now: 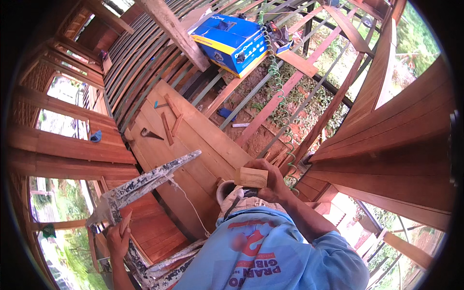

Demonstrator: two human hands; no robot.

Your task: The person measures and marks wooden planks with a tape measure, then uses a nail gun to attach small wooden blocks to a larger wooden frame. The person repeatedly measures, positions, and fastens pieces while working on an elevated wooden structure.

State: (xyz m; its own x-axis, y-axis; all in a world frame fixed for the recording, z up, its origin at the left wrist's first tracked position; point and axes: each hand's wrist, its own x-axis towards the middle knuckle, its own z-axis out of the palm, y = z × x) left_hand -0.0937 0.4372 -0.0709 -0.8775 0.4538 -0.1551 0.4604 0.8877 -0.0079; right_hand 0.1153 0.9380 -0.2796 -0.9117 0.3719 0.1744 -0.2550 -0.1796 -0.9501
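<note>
Right hand: at 4 o'clock, the right hand (pixel 276 182) was closed round the block (pixel 253 178), fingers bent over its far edge; held near the waist, perhaps to steady it.
Left hand: at 8 o'clock, the left hand (pixel 118 238) had thumb and fingers drawn together on a thin sliver (pixel 126 222), beside the beam.
Beam: the stained beam (pixel 150 181) slanted inward from 8 o'clock, a cord (pixel 186 197) hanging from it.
Boards: the boards (pixel 200 162) lay side by side, apparently as footing.
Strips: near 10 o'clock, strips (pixel 167 128) and a dark tool (pixel 151 134) rested there, probably for easy reach.
Box: at 12 o'clock, the blue box (pixel 232 41) sat across joists (pixel 285 89), presumably for support.
</note>
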